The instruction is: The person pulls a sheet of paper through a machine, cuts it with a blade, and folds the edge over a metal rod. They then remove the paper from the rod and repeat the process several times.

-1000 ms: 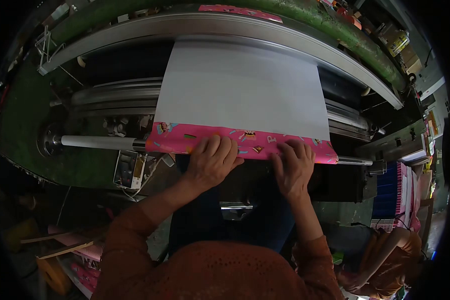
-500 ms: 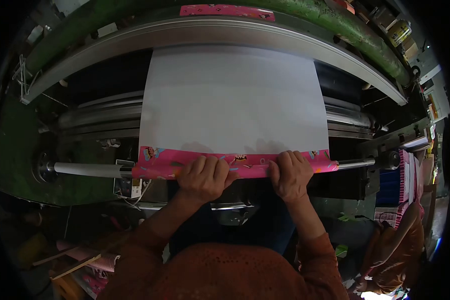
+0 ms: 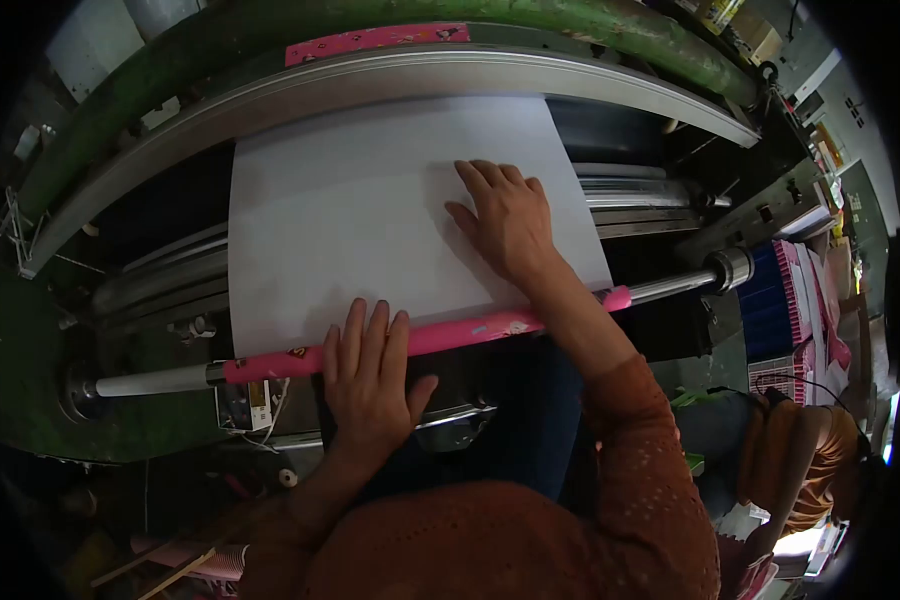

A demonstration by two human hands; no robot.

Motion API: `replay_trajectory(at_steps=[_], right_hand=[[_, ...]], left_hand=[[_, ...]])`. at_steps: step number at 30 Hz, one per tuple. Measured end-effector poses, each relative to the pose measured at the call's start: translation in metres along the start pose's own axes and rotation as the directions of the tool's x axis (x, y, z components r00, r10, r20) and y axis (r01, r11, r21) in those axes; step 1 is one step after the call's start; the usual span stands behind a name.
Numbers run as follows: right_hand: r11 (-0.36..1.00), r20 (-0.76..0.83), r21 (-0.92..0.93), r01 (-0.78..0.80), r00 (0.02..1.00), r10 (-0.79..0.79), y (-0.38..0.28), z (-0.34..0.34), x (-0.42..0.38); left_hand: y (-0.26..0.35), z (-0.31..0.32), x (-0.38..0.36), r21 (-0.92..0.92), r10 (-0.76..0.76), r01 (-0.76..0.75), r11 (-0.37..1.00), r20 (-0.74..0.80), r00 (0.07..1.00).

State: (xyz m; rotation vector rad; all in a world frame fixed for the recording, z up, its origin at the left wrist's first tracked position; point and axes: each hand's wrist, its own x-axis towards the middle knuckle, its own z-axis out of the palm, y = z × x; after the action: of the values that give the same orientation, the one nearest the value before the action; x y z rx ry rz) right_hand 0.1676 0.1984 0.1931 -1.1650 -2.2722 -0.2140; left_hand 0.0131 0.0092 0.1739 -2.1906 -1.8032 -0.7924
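A wide white sheet (image 3: 340,220) comes out from under a metal bar and runs down to a roll of pink printed material (image 3: 460,332) wound on a metal shaft (image 3: 670,287). My left hand (image 3: 367,385) rests across the pink roll, fingers stretched out and thumb apart, with the fingertips at the sheet's lower edge. Farther up, my right hand (image 3: 510,220) is over the right part of the white side, its fingers spread and a shadow beside them. Neither hand grips anything.
The curved metal bar (image 3: 390,85) and a green roller (image 3: 270,55) cross the machine's far side. A pink printed piece (image 3: 375,42) shows behind the bar. Round end holders (image 3: 732,268) carry the shaft. Another person (image 3: 805,465) is at the lower right, near stacked blue and pink material (image 3: 775,300).
Both hands have let go of the pink edge, which is now rolled around the shaft. My right hand has moved up over the white sheet; the left has flattened. The view has turned.
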Motion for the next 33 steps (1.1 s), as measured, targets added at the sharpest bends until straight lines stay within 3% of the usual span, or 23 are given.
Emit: replay_trajectory(at_steps=[1, 3, 5, 7, 8, 10, 11, 12, 13, 14, 15, 18, 20, 21, 23, 25, 27, 29, 30, 32, 33], right_hand=[[1.000, -0.003, -0.011, -0.005, 1.000, 0.005, 0.002, -0.007, -0.001], [1.000, -0.115, 0.008, -0.011, 0.993, 0.012, 0.004, -0.023, 0.000], [0.996, -0.108, 0.075, -0.047, 0.993, 0.055, -0.012, -0.039, -0.043], [0.995, 0.049, 0.071, -0.073, 0.996, 0.070, -0.038, -0.052, -0.094], [0.995, 0.048, 0.070, -0.070, 0.997, 0.066, -0.040, -0.051, -0.097], [0.995, 0.073, 0.057, -0.076, 0.995, 0.072, -0.041, -0.045, -0.096], [0.995, 0.065, 0.056, -0.079, 0.995, 0.076, -0.041, -0.044, -0.088], [0.994, 0.039, 0.055, -0.097, 0.995, 0.095, -0.039, -0.041, -0.073], [0.993, 0.013, 0.054, -0.107, 0.994, 0.106, -0.036, -0.039, -0.055], [0.994, 0.015, 0.052, -0.100, 0.995, 0.100, -0.029, -0.032, -0.041], [0.994, -0.048, 0.051, -0.093, 0.994, 0.095, -0.019, -0.024, -0.029], [0.990, -0.164, 0.117, -0.077, 0.982, 0.095, -0.016, -0.031, -0.034], [0.987, -0.092, 0.134, -0.084, 0.991, 0.097, -0.028, -0.046, -0.074], [0.988, -0.050, 0.108, -0.111, 0.992, 0.117, -0.037, -0.051, -0.098], [0.991, -0.026, 0.084, -0.106, 0.994, 0.108, -0.031, -0.051, -0.103], [0.994, -0.067, -0.041, -0.101, 0.993, 0.098, -0.020, -0.039, -0.091], [0.989, -0.133, 0.050, -0.136, 0.981, 0.141, -0.009, -0.035, -0.055], [0.983, -0.281, 0.150, -0.110, 0.948, 0.149, 0.006, -0.038, -0.018], [0.967, -0.370, 0.242, -0.077, 0.914, 0.165, 0.009, -0.046, 0.005], [0.911, -0.449, 0.380, -0.159, 0.829, 0.332, -0.003, -0.079, 0.051], [0.931, -0.455, 0.295, -0.215, 0.825, 0.335, 0.002, -0.088, 0.072]], left_hand=[[-0.008, 0.011, 0.005, 0.049, -0.052, 0.048, 0.998, 0.084, 0.995], [-0.019, 0.014, 0.025, 0.047, -0.048, 0.045, 0.998, 0.069, 0.996], [-0.030, 0.014, 0.047, 0.050, -0.056, 0.053, 0.997, 0.052, 0.997], [-0.040, 0.010, 0.061, -0.116, -0.062, 0.048, 0.992, -0.117, 0.991], [-0.045, 0.008, 0.056, -0.116, -0.064, 0.050, 0.992, -0.120, 0.991], [-0.047, 0.001, 0.038, -0.052, 0.024, -0.048, 0.998, -0.401, 0.916], [-0.031, 0.001, 0.025, -0.049, 0.031, -0.056, 0.997, -0.404, 0.914], [-0.004, 0.004, 0.011, -0.036, 0.003, -0.008, 0.999, -0.136, 0.991], [0.009, 0.010, 0.004, -0.009, -0.041, 0.042, 0.999, 0.135, 0.990], [0.001, 0.020, 0.012, 0.172, -0.008, -0.002, 0.985, 0.056, 0.998], [-0.003, 0.021, 0.023, 0.167, -0.012, 0.002, 0.986, 0.058, 0.998], [-0.020, 0.015, 0.057, 0.047, 0.001, 0.001, 0.999, -0.051, 0.999], [-0.030, 0.008, 0.066, 0.000, 0.042, -0.044, 0.999, -0.320, 0.946], [-0.028, 0.003, 0.062, 0.009, 0.043, -0.042, 0.999, -0.338, 0.940], [-0.010, -0.006, 0.037, -0.244, 0.098, -0.184, 0.952, -0.325, 0.940], [0.020, -0.013, 0.021, -0.685, 0.151, -0.201, 0.700, -0.133, 0.980], [0.043, -0.039, 0.020, -0.984, 0.246, 0.042, 0.173, 0.084, 0.966], [0.061, -0.068, 0.019, -0.905, 0.364, 0.229, -0.359, 0.090, 0.927], [0.072, -0.092, 0.018, -0.913, 0.353, 0.211, -0.350, 0.080, 0.932], [0.092, -0.132, 0.011, -0.457, 0.337, 0.348, -0.818, 0.110, 0.935], [0.090, -0.134, 0.006, -0.467, 0.328, 0.343, -0.815, 0.115, 0.938]])
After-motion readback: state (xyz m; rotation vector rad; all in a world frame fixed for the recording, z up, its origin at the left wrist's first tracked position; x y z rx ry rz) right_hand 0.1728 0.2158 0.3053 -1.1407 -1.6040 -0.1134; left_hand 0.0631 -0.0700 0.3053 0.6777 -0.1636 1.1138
